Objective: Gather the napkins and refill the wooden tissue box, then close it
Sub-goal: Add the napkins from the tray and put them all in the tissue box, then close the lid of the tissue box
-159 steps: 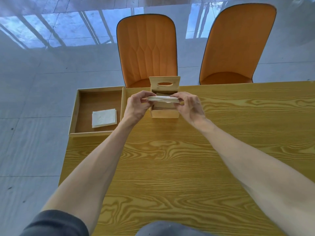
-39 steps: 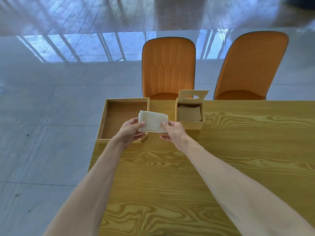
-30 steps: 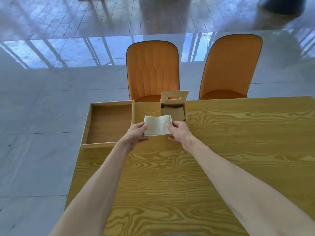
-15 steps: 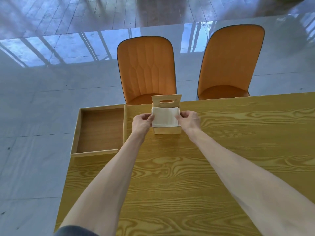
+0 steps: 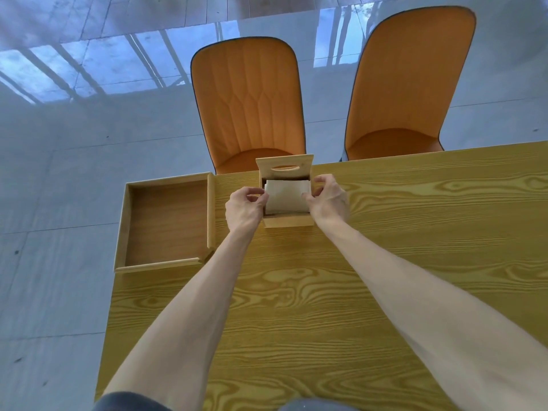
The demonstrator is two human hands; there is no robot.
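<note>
The wooden tissue box (image 5: pixel 289 222) stands near the table's far edge with its slotted lid (image 5: pixel 284 168) tipped up at the back. A stack of white napkins (image 5: pixel 286 197) sits in the box's open top. My left hand (image 5: pixel 244 207) pinches the stack's left edge and my right hand (image 5: pixel 327 200) holds its right edge, one on each side of the box. How deep the stack sits inside is hidden.
A shallow wooden tray (image 5: pixel 166 264) with nothing in it overhangs the table's left edge, just left of the box. Two orange chairs (image 5: pixel 249 105) (image 5: pixel 406 84) stand behind the wooden table (image 5: pixel 326 292). Grey tiled floor lies to the left.
Both hands carried the napkin stack from in front of the tray rightward to the box and lowered it into the open top. The tray, which held napkins earlier, now holds none.
</note>
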